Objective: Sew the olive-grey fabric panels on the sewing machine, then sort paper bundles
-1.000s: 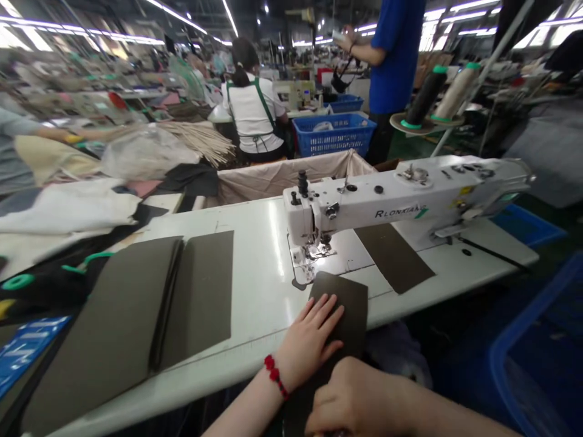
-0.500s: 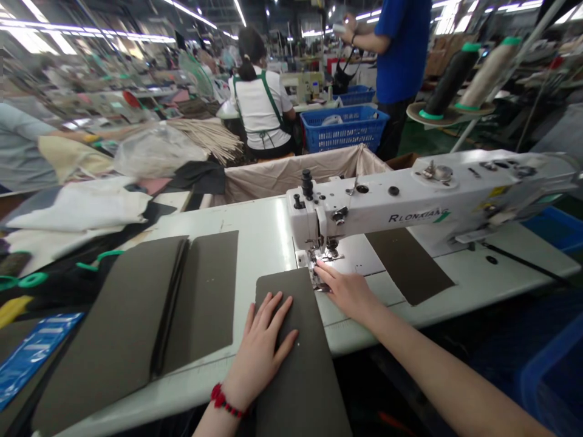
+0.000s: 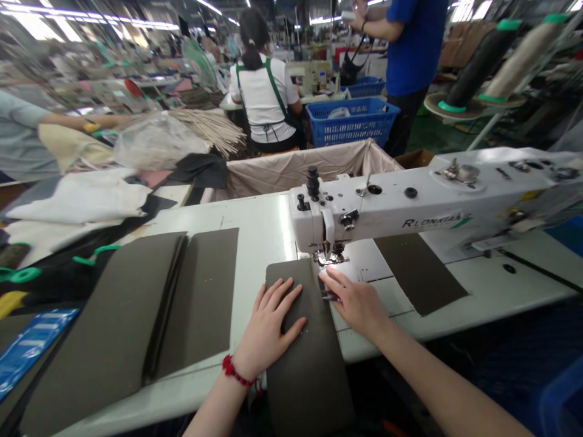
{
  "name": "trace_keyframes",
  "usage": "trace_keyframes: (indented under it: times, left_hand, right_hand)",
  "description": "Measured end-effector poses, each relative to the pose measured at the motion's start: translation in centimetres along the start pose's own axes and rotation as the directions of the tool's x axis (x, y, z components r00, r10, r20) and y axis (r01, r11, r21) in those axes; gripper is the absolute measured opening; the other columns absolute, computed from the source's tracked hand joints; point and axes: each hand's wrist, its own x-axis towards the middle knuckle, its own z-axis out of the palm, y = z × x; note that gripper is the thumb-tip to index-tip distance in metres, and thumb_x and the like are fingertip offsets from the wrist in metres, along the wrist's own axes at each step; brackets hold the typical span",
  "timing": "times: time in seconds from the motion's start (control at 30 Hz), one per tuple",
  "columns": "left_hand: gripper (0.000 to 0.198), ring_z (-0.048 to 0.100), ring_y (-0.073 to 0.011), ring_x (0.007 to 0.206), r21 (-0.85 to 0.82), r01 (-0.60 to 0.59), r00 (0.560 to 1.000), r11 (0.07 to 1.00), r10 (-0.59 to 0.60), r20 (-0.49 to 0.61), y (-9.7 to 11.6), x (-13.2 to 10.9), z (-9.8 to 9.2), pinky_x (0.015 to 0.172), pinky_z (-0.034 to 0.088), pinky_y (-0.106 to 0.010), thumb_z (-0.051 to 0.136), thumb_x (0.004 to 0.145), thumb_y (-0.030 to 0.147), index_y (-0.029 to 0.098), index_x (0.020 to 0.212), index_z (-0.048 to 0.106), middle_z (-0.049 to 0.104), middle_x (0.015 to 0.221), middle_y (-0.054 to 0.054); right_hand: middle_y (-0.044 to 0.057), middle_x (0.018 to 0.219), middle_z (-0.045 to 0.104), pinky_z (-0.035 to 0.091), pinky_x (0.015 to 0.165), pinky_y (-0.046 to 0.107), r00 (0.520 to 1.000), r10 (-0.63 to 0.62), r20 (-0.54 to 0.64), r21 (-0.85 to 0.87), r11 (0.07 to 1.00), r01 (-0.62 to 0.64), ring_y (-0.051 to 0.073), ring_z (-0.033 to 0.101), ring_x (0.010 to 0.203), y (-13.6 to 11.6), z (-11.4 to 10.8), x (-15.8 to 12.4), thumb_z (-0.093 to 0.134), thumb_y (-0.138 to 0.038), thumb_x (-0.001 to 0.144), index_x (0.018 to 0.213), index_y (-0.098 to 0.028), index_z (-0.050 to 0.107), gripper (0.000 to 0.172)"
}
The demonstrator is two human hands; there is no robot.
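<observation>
A long white sewing table (image 3: pixel 259 243) ran left to right across the near scene, glossy under the lights. At its left lay two dark olive panels (image 3: pixel 200 297) side by side, a matching strip (image 3: pixel 310 376) hung over the near edge at centre, and another panel (image 3: pixel 421 273) lay flat to the right, beneath the arm of a white RLONKIANG sewing machine (image 3: pixel 387 212).

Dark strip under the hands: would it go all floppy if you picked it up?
Probably not very floppy: the dark strip lies fairly flat where it runs past the table edge, without crumpling. It is likely light for its size, since the left hand only rests on it with open fingers.
</observation>
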Motion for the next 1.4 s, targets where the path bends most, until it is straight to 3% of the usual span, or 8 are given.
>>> trace_keyframes:
  times: [0.4,0.77,1.4]
  left_hand:
    - [0.056,0.029,-0.0272,0.142,-0.025,0.006,1.000,1.000,-0.007,-0.001,0.09,0.20,-0.21,0.120,0.014,-0.054,0.050,0.093,0.040,0.031,0.146,0.035,0.038,0.152,-0.004]
    - [0.056,0.021,-0.0257,0.146,-0.047,0.017,1.000,0.999,-0.017,0.003,-0.12,-0.09,-0.17,0.121,0.012,-0.053,0.047,0.094,0.041,0.030,0.148,0.032,0.034,0.155,-0.003]
    - [0.055,0.020,-0.0243,0.146,-0.073,0.036,0.999,0.997,-0.036,0.003,-0.32,-0.04,-0.11,0.121,0.013,-0.052,0.046,0.095,0.042,0.031,0.147,0.032,0.033,0.155,-0.002]
  right_hand:
    - [0.000,0.156,0.032,0.051,0.076,0.036,1.000,-0.015,-0.015,-0.003,1.000,0.015,0.022,0.066,0.093,0.15,0.13,0.01,0.045,-0.029,0.092,0.148,-0.037,0.033,0.057]
    - [-0.005,0.155,0.033,0.052,0.072,0.036,0.998,-0.020,-0.052,-0.036,0.999,0.019,0.021,0.066,0.091,0.10,0.48,-0.03,0.048,-0.026,0.091,0.146,-0.037,0.035,0.057]
    - [-0.004,0.154,0.036,0.051,0.074,0.035,0.996,-0.020,-0.081,-0.024,1.000,0.018,0.020,0.066,0.094,0.19,0.62,-0.14,0.046,-0.026,0.092,0.146,-0.039,0.033,0.057]
